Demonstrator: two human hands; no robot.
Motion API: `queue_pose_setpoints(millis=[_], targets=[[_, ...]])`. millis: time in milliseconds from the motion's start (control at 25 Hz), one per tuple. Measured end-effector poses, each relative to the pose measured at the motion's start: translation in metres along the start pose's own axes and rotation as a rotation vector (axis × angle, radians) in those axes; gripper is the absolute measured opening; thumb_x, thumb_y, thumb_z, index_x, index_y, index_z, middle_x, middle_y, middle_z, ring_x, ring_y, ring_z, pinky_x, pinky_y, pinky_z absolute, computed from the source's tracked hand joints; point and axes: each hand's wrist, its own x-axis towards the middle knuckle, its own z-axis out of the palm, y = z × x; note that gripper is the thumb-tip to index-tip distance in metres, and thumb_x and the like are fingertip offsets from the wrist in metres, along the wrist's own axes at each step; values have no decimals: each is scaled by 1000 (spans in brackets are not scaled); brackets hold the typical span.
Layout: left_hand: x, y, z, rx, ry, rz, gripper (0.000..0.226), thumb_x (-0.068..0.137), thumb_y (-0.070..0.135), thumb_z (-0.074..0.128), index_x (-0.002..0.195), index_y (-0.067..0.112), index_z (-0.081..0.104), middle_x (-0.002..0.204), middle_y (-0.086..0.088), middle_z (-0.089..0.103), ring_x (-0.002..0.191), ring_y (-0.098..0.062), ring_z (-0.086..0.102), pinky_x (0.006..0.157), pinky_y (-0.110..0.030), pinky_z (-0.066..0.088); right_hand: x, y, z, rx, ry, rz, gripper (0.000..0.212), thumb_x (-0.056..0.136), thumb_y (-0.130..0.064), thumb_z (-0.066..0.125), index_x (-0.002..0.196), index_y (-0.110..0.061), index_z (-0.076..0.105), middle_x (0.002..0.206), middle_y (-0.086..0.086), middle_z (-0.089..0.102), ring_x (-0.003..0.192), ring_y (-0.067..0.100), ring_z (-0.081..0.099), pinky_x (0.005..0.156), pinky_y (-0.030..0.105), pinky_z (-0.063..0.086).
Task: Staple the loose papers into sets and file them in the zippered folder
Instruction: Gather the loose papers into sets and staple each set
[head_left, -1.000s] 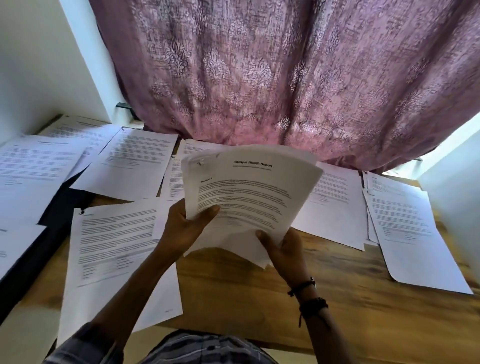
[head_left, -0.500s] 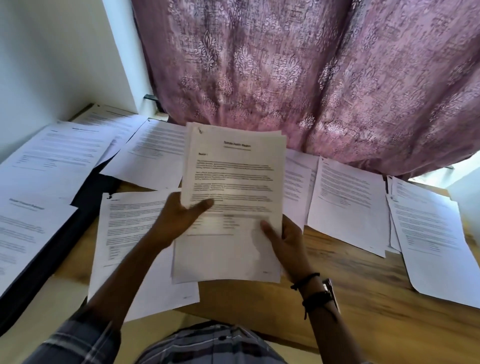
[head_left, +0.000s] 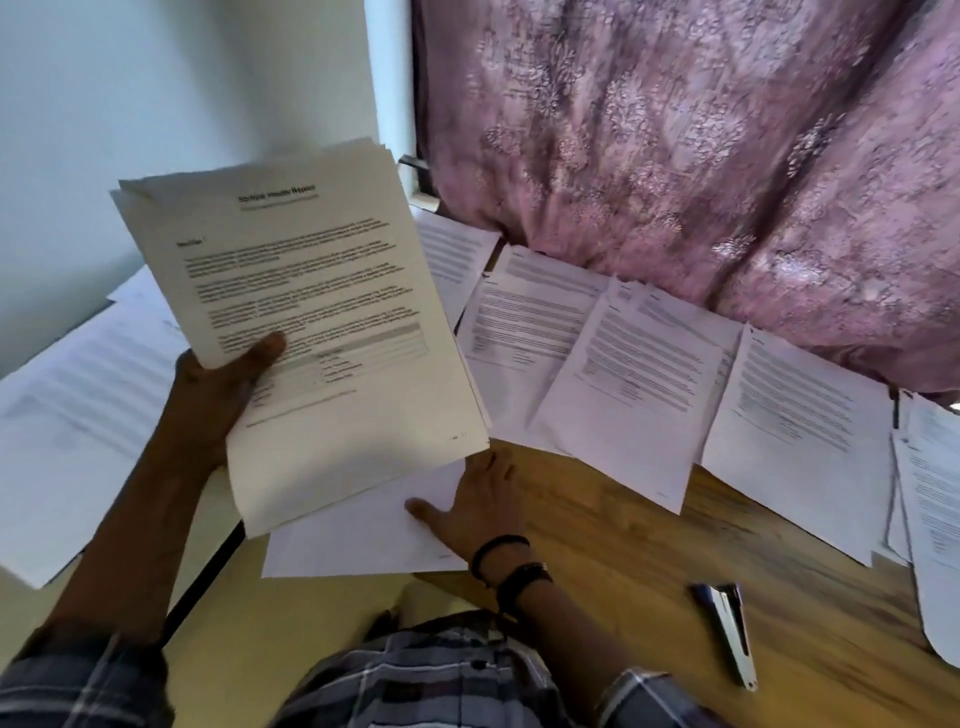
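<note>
Right hand (head_left: 478, 504) let go, I saw, resting flat on a sheet (head_left: 353, 535) at the bench (head_left: 649, 571) edge; left hand (head_left: 218, 384) gripped the papers (head_left: 332, 332).

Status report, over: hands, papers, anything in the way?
Left hand grips paper stack, raised. Right hand flat on loose sheet. Stapler lies on table, untouched. Nothing blocking.

Soft daylight comes through the pink curtain (head_left: 701, 182), upper right; the fabric glows in patches. Upper left, the wall (head_left: 156, 104) is evenly lit with a bluish cast. Centre left, the stack of papers (head_left: 311, 312) is backlit, its face dull cream. The sheets (head_left: 639, 384) on the table (head_left: 623, 545) are brighter white. Shadows faint. Motion blur all over: print smeared, stapler (head_left: 727, 629) at lower right streaked. Wide-angle bending at frame edges.
</note>
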Motion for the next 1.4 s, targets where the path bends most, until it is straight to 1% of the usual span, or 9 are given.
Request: queue_pose_setpoints(millis=[160, 360, 480, 680, 840, 960, 1080, 1240, 1400], targets=[[-14, -4, -11, -12, 29, -17, 29, 91, 12, 64, 119, 19, 63, 108, 12, 73, 101, -8, 69, 77, -20, 57, 16, -12, -2, -181, -69, -24, 60, 96, -61, 38, 106, -5, 59, 126, 16, 56, 123, 30, 45, 108, 36, 27], [-20, -11, -38, -57, 74, -63, 31, 89, 16, 66, 118, 26, 64, 117, 4, 71, 108, -18, 67, 84, -33, 58, 22, -16, 3, -218, 30, -19, 61, 96, -55, 45, 121, 0, 55, 127, 15, 54, 111, 27, 54, 93, 33, 41], [-26, -13, -49, -41, 83, -69, 34, 90, 17, 65, 123, 25, 62, 119, 3, 70, 110, -20, 67, 88, -41, 57, 25, -12, 1, -17, 5, 2, 47, 95, -42, 55, 119, -1, 54, 121, 13, 55, 111, 27, 54, 90, 31, 41], [-33, -7, -51, -39, 109, -89, 35, 89, 23, 67, 123, 27, 63, 120, 1, 70, 108, -22, 68, 93, -49, 54, 21, -1, -9, 278, -33, -25, 16, 88, -21, 59, 92, -8, 51, 83, 0, 52, 83, 18, 52, 64, 22, 38], [-36, 5, -42, -67, 60, -93, 34, 91, 23, 63, 125, 26, 61, 118, 1, 71, 106, -23, 69, 87, -43, 57, 0, 7, -32, 578, -201, -150, 28, 87, -21, 66, 113, -15, 60, 101, -1, 67, 92, 14, 62, 87, 32, 54], [-35, 10, -21, -77, -31, -97, 29, 91, 15, 60, 118, 26, 64, 116, 0, 72, 103, -22, 69, 84, -38, 58, -18, 23, -67, 770, -100, -273, 22, 86, -7, 70, 106, -15, 61, 101, -6, 70, 94, 9, 67, 84, 24, 55], [-37, 10, 14, -105, -120, -142, 28, 90, 10, 61, 117, 19, 64, 112, -2, 73, 98, -21, 71, 75, -30, 60, -32, 49, -106, 947, 57, -287, 26, 84, -4, 71, 105, -13, 59, 105, 2, 70, 99, 19, 69, 85, 33, 58], [-39, 7, 64, -132, -240, -182, 34, 81, 14, 69, 115, 14, 66, 109, -4, 74, 95, -23, 72, 69, -30, 60, -40, 88, -142, 1228, 209, -194, 51, 71, -16, 79, 114, -19, 53, 110, 5, 71, 102, 29, 68, 82, 45, 59], [-43, 7, 111, -167, -354, -203, 29, 88, 3, 63, 116, 13, 64, 108, -7, 74, 92, -24, 73, 67, -31, 61, -53, 121, -157, 1350, 103, -226, 83, 62, -21, 86, 135, -18, 46, 120, 10, 68, 107, 30, 67, 81, 42, 59]])
